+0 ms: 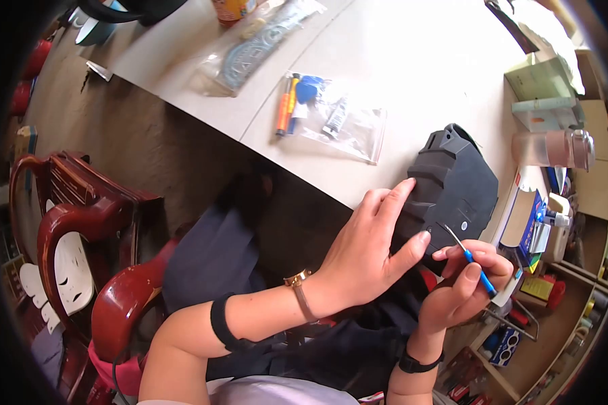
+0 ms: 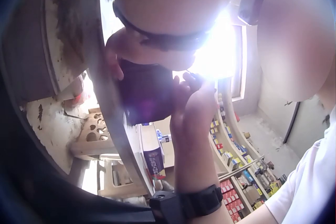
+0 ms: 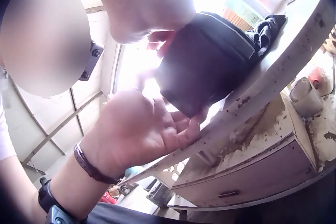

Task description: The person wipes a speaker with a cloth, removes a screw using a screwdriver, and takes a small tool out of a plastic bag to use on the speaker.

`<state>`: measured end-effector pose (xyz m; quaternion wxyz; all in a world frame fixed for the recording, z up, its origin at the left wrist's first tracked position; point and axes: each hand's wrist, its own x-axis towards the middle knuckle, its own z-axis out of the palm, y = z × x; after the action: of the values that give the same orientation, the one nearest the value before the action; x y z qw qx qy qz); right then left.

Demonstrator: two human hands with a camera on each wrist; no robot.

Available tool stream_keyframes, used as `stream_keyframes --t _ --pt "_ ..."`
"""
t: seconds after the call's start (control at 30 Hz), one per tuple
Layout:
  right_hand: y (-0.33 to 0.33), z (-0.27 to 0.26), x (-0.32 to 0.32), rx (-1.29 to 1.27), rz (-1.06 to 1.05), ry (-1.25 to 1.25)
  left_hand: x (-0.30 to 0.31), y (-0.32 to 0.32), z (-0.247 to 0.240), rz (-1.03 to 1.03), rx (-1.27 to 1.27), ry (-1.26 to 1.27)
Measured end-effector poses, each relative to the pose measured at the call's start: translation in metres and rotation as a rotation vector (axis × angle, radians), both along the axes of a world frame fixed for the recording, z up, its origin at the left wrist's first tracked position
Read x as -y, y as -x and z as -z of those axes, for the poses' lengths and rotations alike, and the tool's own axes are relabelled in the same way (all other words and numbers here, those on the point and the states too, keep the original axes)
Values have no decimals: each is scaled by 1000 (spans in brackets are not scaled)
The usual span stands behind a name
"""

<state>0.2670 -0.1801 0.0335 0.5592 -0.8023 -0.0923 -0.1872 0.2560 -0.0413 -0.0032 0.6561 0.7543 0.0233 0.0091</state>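
Observation:
A black ribbed plastic case (image 1: 463, 185) lies near the table's edge, with a small round light spot on its flat face. My left hand (image 1: 361, 260) rests against its near ribbed side, index finger and thumb extended over it. In the right wrist view, the other fingers of that hand reach the lower edge of the case (image 3: 210, 61). My right hand (image 1: 463, 293) pinches a small screwdriver (image 1: 479, 273) with a blue handle between thumb and fingers. Its thin metal shaft slants over the case, the tip close to the face near my left thumb.
A clear zip bag (image 1: 361, 131) with orange, yellow and blue items and a small tube lies beyond the left hand. Another clear bag (image 1: 243, 61) holds patterned blue pieces. A pinkish bottle (image 1: 550, 148) and boxes stand along the right. A red-brown wooden chair (image 1: 115, 196) stands at left.

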Motion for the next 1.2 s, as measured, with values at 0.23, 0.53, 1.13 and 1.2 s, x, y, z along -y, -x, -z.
stream_keyframes --t 0.23,0.53,1.13,1.2 --pt "-2 5 -5 97 38 -6 -23 -21 2 -118 171 -223" --pt "5 10 -38 316 14 1 -42 -37 15 -91 199 -683" --pt "4 28 -79 167 -373 -64 -141 -66 14 -356 -68 -893" --pt "4 29 -92 47 -389 20 -144 -74 19 -330 -60 -858"
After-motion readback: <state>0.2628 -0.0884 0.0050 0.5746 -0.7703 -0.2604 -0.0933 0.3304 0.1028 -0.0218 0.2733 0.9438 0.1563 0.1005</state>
